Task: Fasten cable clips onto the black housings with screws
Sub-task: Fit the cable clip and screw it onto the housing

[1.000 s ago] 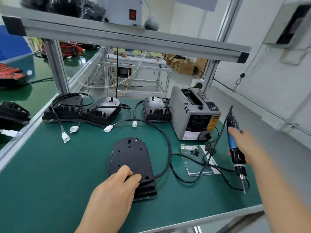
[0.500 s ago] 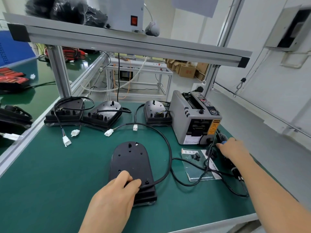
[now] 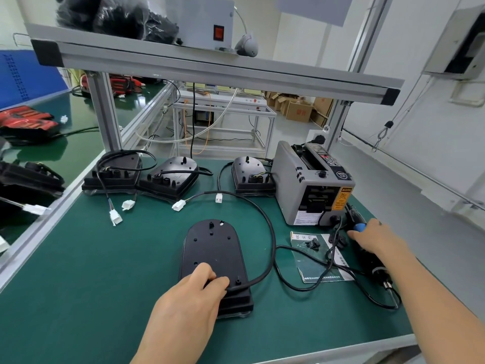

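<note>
The worktop [image 3: 105,271] was covered in a smooth green mat with a faint sheen, under a frame rail [image 3: 210,74] of brushed aluminium. The black housing [image 3: 214,248] was matt moulded plastic; its cable [image 3: 273,243] had smooth black sheathing and a white plastic connector [image 3: 218,198]. The tape dispenser [image 3: 291,179] wore a grey satin casing. The leaflet [image 3: 312,269] was glossy printed paper. The screwdriver [image 3: 372,266] had a black plastic body, a blue collar and a bare metal bit. The boxes [image 3: 299,111] were plain brown cardboard.
</note>
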The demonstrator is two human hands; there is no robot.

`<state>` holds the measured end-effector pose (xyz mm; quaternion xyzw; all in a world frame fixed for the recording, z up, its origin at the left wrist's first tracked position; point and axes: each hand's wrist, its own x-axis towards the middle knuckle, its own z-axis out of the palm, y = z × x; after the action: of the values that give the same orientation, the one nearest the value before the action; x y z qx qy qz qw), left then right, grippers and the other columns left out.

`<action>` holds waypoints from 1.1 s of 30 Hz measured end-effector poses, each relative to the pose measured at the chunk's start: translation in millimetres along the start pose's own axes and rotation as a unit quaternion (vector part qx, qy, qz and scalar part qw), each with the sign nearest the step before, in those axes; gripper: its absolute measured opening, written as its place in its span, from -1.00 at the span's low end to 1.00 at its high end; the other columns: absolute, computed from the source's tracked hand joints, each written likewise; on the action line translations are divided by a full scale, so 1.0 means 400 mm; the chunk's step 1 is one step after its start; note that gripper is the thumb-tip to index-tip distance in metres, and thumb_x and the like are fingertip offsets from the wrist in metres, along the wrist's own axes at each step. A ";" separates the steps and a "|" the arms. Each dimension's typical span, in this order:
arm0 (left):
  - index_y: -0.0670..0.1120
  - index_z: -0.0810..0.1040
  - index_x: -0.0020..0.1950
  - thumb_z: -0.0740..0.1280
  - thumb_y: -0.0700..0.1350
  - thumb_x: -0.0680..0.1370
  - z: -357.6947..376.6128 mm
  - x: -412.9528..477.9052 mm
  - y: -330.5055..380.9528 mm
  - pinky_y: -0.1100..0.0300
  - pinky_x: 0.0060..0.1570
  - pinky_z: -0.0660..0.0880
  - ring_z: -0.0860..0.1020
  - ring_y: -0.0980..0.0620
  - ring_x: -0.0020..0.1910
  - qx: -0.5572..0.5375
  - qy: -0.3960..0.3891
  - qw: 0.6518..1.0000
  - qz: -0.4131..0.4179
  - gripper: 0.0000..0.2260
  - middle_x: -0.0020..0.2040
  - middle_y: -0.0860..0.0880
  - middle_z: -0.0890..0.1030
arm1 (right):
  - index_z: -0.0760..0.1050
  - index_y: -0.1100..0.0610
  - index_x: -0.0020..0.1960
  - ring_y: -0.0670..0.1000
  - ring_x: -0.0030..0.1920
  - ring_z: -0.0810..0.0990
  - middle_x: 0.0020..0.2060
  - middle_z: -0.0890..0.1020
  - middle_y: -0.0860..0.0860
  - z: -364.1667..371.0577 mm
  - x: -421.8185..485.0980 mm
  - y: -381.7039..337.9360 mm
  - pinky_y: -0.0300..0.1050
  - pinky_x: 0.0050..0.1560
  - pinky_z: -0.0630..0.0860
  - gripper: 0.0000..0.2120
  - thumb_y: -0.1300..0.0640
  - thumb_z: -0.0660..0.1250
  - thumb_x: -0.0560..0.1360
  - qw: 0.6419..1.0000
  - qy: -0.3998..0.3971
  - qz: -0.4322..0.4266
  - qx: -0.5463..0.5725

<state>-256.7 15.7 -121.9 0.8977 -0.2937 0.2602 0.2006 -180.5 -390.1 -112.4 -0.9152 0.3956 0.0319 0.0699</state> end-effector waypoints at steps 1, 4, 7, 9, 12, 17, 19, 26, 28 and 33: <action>-0.02 0.65 -0.24 0.58 -0.23 0.24 0.005 -0.002 -0.001 0.31 -0.67 0.34 0.44 0.08 -0.53 -0.004 -0.003 1.000 0.006 -0.80 -0.30 0.05 0.51 | 0.17 0.21 0.45 0.22 0.24 0.46 0.35 0.36 0.20 0.000 -0.002 0.004 0.14 0.20 0.45 -0.32 -0.21 0.23 0.53 1.000 -0.002 -0.004 0.004; -0.03 0.66 -0.23 0.61 -0.23 0.18 0.006 -0.003 -0.002 0.29 -0.69 0.35 0.44 0.08 -0.53 -0.009 -0.007 1.000 -0.005 -0.75 -0.30 0.04 0.52 | 0.17 0.20 0.44 0.21 0.22 0.48 0.33 0.40 0.20 0.002 -0.012 0.014 0.12 0.18 0.46 -0.33 -0.22 0.22 0.53 1.000 -0.007 -0.021 0.009; -0.03 0.67 -0.20 0.43 -0.18 0.40 0.010 -0.002 -0.008 0.28 -0.69 0.35 0.44 0.08 -0.53 0.002 0.018 1.000 0.012 -0.94 -0.29 0.05 0.51 | 0.17 0.17 0.43 0.19 0.17 0.51 0.28 0.45 0.18 0.002 -0.023 0.023 0.09 0.14 0.48 -0.35 -0.21 0.21 0.53 0.999 -0.006 -0.030 0.011; -0.02 0.67 -0.20 0.19 -0.09 0.46 0.014 -0.002 -0.009 0.29 -0.69 0.35 0.45 0.09 -0.52 -0.001 0.016 1.000 0.007 -0.76 -0.29 0.05 0.51 | 0.17 0.16 0.43 0.18 0.15 0.52 0.27 0.46 0.17 0.001 -0.027 0.025 0.06 0.12 0.49 -0.36 -0.21 0.22 0.53 0.999 -0.005 -0.032 0.019; -0.02 0.67 -0.20 0.14 -0.06 0.46 0.010 -0.001 -0.006 0.23 -0.70 0.37 0.47 0.07 -0.51 0.001 0.014 1.000 -0.004 -0.71 -0.28 0.04 0.52 | 0.22 0.17 0.38 0.16 0.08 0.53 0.19 0.50 0.16 -0.003 -0.029 0.026 0.04 0.08 0.50 -0.42 -0.19 0.22 0.54 0.999 -0.009 -0.032 0.037; -0.03 0.66 -0.22 0.35 -0.13 0.36 0.006 0.002 -0.002 0.22 -0.72 0.35 0.46 0.06 -0.52 0.007 0.026 1.000 0.002 -0.90 -0.28 0.04 0.53 | 0.49 0.13 0.22 0.15 0.05 0.55 0.12 0.55 0.13 -0.040 -0.055 -0.004 -0.04 -0.02 0.47 -0.66 -0.03 0.27 0.54 0.981 0.118 -0.080 0.128; -0.02 0.66 -0.22 0.24 -0.10 0.44 0.008 0.003 -0.003 0.24 -0.72 0.35 0.46 0.07 -0.52 0.016 0.029 0.999 0.003 -0.80 -0.29 0.04 0.53 | 0.59 0.01 -0.02 -0.02 -0.16 0.56 -0.14 0.60 -0.07 -0.059 -0.077 -0.042 -0.18 -0.23 0.41 -0.88 0.07 0.28 0.53 0.949 0.145 -0.126 0.249; -0.03 0.66 -0.22 0.12 -0.06 0.45 0.009 0.002 -0.004 0.23 -0.72 0.34 0.45 0.06 -0.53 0.023 0.031 0.999 0.001 -0.69 -0.28 0.04 0.54 | 0.48 0.19 -0.18 -0.07 -0.47 0.23 -0.37 0.40 0.04 -0.066 -0.112 -0.168 -0.31 -0.65 0.12 -0.88 0.18 0.40 0.46 0.814 -0.064 -0.024 0.577; -0.02 0.66 -0.23 0.12 -0.06 0.45 0.008 0.003 -0.004 0.24 -0.72 0.33 0.45 0.06 -0.52 0.024 0.030 0.999 -0.001 -0.70 -0.28 0.04 0.53 | 0.45 0.20 -0.16 -0.08 -0.46 0.26 -0.35 0.42 0.04 -0.062 -0.113 -0.184 -0.33 -0.67 0.12 -0.88 0.23 0.39 0.46 0.785 -0.086 0.004 0.613; -0.02 0.65 -0.25 0.12 -0.06 0.45 0.006 0.004 -0.003 0.26 -0.72 0.32 0.43 0.07 -0.53 0.030 0.036 0.999 0.003 -0.70 -0.29 0.05 0.52 | 0.52 0.27 0.03 -0.11 -0.45 0.27 -0.36 0.40 0.02 -0.059 -0.115 -0.197 -0.36 -0.68 0.14 -0.85 0.21 0.34 0.50 0.749 -0.094 0.031 0.655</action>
<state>-254.0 14.6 -123.3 0.8923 -0.2816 0.3014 0.1833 -154.6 -307.1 -75.9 -0.6244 0.3388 -0.1472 0.6882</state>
